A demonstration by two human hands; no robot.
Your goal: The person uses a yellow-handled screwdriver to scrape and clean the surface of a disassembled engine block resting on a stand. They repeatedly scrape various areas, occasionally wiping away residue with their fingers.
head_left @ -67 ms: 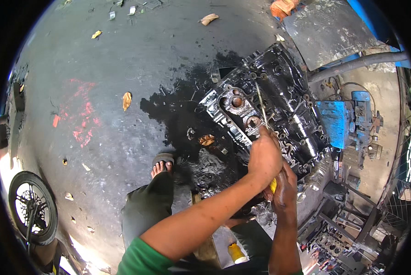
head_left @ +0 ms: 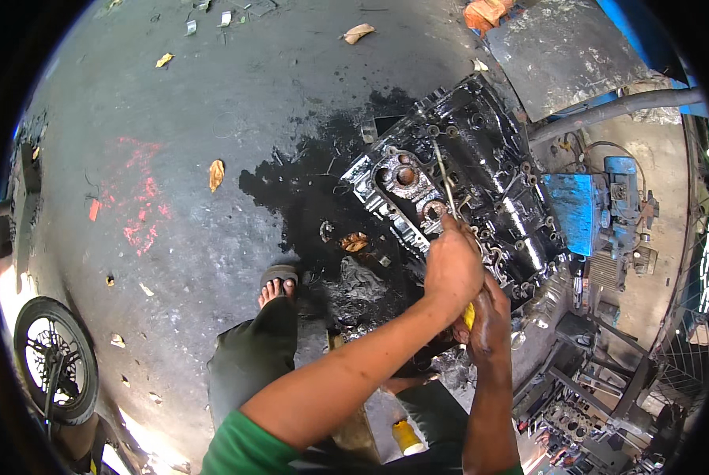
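Note:
A black, oily engine block (head_left: 506,170) lies on the floor ahead of me, wet and shiny. Across its top runs the thin metal shaft of a long screwdriver (head_left: 443,172), tilted, its tip near a row of round holes. My left hand (head_left: 454,265) is closed around the shaft, close to a rusty round opening (head_left: 433,210) in the block. Behind it, my right hand (head_left: 489,317) grips the yellow handle, which shows only in part between the fingers. Whether the tip presses on the metal is hard to make out.
Dark oil (head_left: 307,186) spreads over the floor left of the block, with a crumpled grey rag (head_left: 362,279) in it. A blue machine (head_left: 570,212) stands at the right. A yellow container (head_left: 407,437) sits by my legs. At the far left is a wheel (head_left: 56,360).
The screwdriver's shaft has swung slightly left across the block, and both hands have shifted a little with it. The whole view has moved slightly too.

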